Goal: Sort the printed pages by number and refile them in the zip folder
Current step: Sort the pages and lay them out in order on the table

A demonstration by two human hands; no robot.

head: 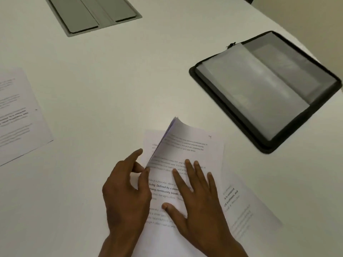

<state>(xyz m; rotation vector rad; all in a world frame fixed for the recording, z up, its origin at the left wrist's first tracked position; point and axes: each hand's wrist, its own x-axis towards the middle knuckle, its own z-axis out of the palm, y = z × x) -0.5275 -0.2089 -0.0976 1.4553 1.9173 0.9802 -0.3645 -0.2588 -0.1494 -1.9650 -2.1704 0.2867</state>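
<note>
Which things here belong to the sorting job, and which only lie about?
Job: stack under both hands, with left hand lifting its edge and right hand flat on it; side page; far page; zip folder.
Lying about: grey panel in table.

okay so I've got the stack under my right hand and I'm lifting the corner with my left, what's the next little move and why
Probably peel that lifted top page fully back with the left hand so the sheet beneath shows its number. The top page reads a handwritten 4 at its corner, your right hand lies flat pinning the stack, and the zip folder lies open, with another page set apart at the far left.
</note>
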